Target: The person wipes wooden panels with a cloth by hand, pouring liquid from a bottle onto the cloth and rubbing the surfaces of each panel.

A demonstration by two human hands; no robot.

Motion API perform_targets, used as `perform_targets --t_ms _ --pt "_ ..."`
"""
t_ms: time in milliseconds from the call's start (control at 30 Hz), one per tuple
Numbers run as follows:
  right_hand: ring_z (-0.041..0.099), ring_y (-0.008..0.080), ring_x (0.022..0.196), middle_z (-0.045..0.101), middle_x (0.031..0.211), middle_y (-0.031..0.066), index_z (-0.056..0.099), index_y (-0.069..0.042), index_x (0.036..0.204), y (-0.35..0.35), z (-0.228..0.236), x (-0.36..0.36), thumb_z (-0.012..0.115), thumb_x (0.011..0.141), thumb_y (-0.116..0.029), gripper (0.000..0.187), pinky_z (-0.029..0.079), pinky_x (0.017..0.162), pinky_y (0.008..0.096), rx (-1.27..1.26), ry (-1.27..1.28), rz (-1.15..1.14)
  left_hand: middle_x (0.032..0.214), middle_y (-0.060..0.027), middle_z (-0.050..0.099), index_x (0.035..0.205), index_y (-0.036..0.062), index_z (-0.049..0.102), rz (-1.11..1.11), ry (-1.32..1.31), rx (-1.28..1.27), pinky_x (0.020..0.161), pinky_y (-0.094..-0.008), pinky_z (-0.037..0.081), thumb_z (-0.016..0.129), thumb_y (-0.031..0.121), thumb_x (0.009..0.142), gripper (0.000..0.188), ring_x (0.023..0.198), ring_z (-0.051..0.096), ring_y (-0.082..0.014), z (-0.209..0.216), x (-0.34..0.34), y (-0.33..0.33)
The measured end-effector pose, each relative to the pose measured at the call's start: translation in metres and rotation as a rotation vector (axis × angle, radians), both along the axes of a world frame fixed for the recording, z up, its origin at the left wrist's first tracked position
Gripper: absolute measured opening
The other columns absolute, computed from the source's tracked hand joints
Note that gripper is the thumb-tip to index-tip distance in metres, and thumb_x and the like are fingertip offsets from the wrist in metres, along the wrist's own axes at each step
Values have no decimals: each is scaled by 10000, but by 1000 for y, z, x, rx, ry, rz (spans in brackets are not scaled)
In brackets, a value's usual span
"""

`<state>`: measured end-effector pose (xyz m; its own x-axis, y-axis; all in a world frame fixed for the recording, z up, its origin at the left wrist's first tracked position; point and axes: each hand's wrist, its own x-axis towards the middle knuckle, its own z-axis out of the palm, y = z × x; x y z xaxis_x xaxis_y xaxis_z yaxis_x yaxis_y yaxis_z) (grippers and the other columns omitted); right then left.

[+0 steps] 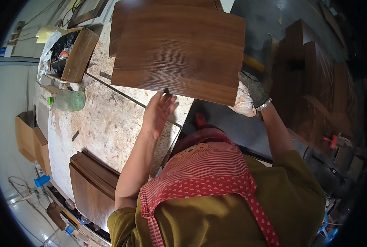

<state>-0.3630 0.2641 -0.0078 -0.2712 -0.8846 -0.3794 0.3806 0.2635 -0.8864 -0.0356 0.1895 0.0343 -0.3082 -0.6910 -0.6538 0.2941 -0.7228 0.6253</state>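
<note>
I hold a dark brown wood-grain panel point(179, 51) over the chipboard workbench point(105, 119). My left hand point(158, 111) is bare, fingers apart, and touches the panel's near edge from below. My right hand point(249, 96) wears a grey and white work glove and grips the panel's right near corner. A second brown panel point(119, 24) lies under it, showing along its far and left sides.
A stack of brown panels point(93, 185) lies at the bench's near left corner. A green plastic bottle point(68, 101) lies on its side, next to an open box of tools point(70, 53). More dark boards point(315, 74) are stacked on the floor at right. Cardboard boxes point(31, 140) stand left.
</note>
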Motion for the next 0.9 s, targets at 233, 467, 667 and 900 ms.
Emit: perform_targets --t_ms 233,467,667,900 --pt "520 76 813 585 896 -33 631 -59 1000 5 -7 -3 621 881 -221 201 449 738 252 34 53 93 1009 -82 570 1020 57 536 106 119 52 885 -341 477 552 282 916 249 982 567 -218 -21 -2 -9" --pt "558 131 968 600 1069 56 578 -10 1155 24 -54 -29 614 880 -232 355 455 855 274 -122 634 244 863 -67 608 813 96 503 139 133 0 700 -278 501 652 225 859 202 796 590 -170 -13 -11 -12" --pt "506 192 1112 533 1211 126 539 34 1190 27 -38 -36 612 882 -253 426 415 946 319 -115 824 323 897 -97 585 1030 54 450 120 188 63 788 -306 482 567 211 914 228 718 547 -163 -32 -13 -11" --pt "501 212 1107 539 1193 146 509 49 1207 8 -30 -26 593 892 -232 430 393 961 325 115 495 166 952 -67 575 1078 55 447 153 154 37 754 -293 511 542 173 925 215 763 563 -150 -45 -11 -13"
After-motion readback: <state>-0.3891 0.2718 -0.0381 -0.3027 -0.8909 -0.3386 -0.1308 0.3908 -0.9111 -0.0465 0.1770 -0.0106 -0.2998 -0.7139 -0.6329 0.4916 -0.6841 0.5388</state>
